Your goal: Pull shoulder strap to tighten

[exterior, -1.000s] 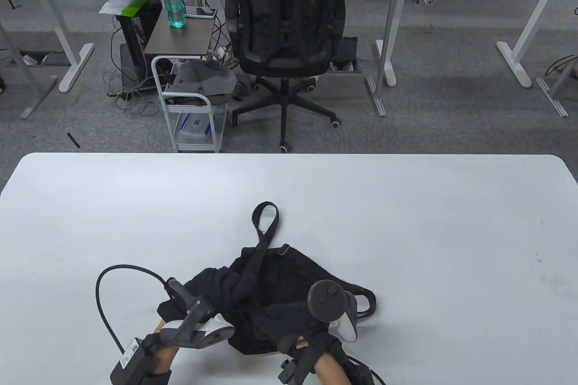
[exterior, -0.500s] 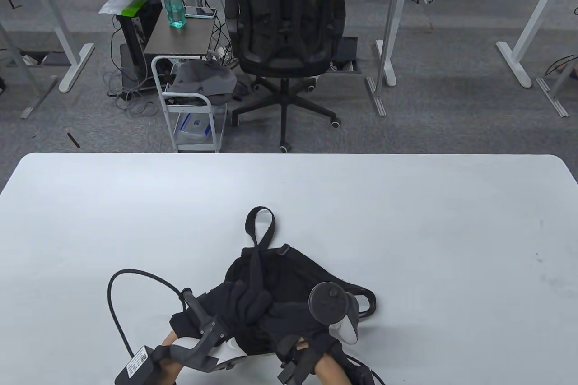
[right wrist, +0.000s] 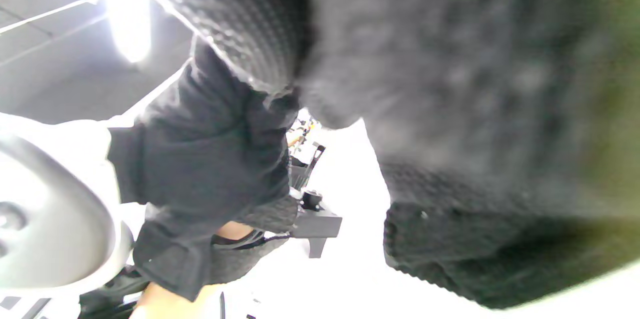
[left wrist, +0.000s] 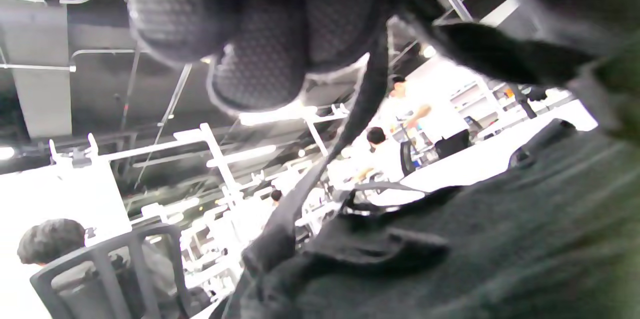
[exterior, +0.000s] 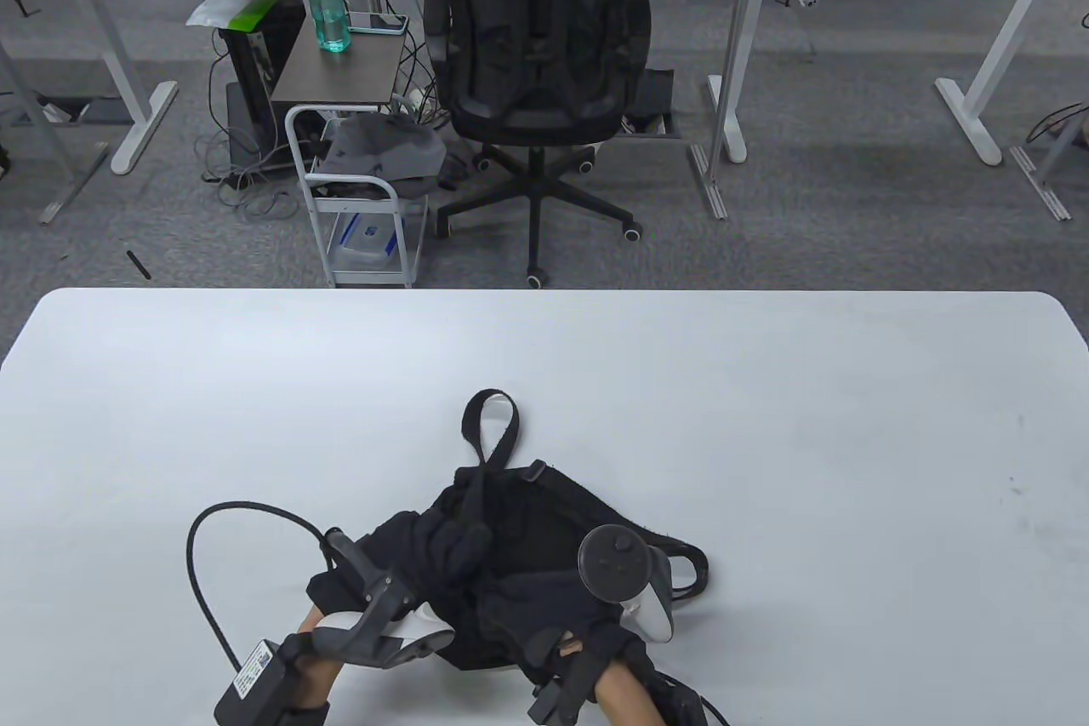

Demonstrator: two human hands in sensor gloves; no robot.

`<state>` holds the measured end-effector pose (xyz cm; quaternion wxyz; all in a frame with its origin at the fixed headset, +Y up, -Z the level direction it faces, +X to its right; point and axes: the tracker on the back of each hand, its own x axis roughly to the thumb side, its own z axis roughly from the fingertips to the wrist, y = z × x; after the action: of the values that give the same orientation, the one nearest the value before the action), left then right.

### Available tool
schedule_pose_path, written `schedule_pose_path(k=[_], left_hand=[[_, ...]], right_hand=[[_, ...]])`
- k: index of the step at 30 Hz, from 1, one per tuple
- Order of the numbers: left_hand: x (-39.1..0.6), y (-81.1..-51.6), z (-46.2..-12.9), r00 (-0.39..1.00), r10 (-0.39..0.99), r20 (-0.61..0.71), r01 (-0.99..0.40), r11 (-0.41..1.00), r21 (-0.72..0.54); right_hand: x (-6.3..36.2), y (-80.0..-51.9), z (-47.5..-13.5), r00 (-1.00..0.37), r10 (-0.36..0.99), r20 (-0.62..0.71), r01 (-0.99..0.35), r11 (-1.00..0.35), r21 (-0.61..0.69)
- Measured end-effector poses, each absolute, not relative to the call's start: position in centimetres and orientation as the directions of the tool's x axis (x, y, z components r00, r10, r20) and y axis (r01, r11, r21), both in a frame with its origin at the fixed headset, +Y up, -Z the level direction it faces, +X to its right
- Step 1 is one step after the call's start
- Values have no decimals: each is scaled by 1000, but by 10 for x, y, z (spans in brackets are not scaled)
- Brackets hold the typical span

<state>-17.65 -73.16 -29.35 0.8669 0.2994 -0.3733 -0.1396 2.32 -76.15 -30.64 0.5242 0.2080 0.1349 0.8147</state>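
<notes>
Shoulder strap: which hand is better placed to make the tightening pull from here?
Left. The left hand has its fingers on the shoulder strap, which runs taut to them in the left wrist view. The right hand rests on the bag, seemingly steadying it.

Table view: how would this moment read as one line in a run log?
left hand: grips strap | right hand: rests on black bag | strap loop: flat on table | tightening: underway

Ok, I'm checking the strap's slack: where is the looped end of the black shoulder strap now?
In the table view, the black strap loop lies flat on the white table, just beyond the black fabric bag, near centre.
</notes>
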Motion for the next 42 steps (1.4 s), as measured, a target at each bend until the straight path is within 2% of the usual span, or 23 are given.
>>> schedule_pose_path(k=[4,9,11,26,29,35,39,42], left_hand=[[-171,-732,-288,663,-432,611,-45,792,609],[-154,-732,-276,610,-509,607,-9,762,648],[-156,-732,-277,616,-482,623,-35,774,632],[-182,-736,-303,709,-387,589,-7,832,555],[-179,-735,-299,696,-414,586,1,817,577],[-163,-730,-281,653,-416,633,-54,808,587],[-156,-729,-274,633,-445,633,-48,795,605],[-159,-732,-279,643,-375,668,-82,833,547]], right_hand=[[23,-765,-308,-369,903,221,-812,-429,396],[22,-761,-304,-361,898,253,-836,-432,339],[22,-759,-304,-365,891,268,-836,-441,326],[17,-763,-309,-345,913,216,-804,-407,434],[18,-764,-310,-343,920,190,-789,-392,472],[26,-768,-312,-365,911,192,-819,-412,398],[23,-765,-309,-296,933,206,-837,-357,414],[20,-762,-309,-341,908,244,-823,-414,390]])
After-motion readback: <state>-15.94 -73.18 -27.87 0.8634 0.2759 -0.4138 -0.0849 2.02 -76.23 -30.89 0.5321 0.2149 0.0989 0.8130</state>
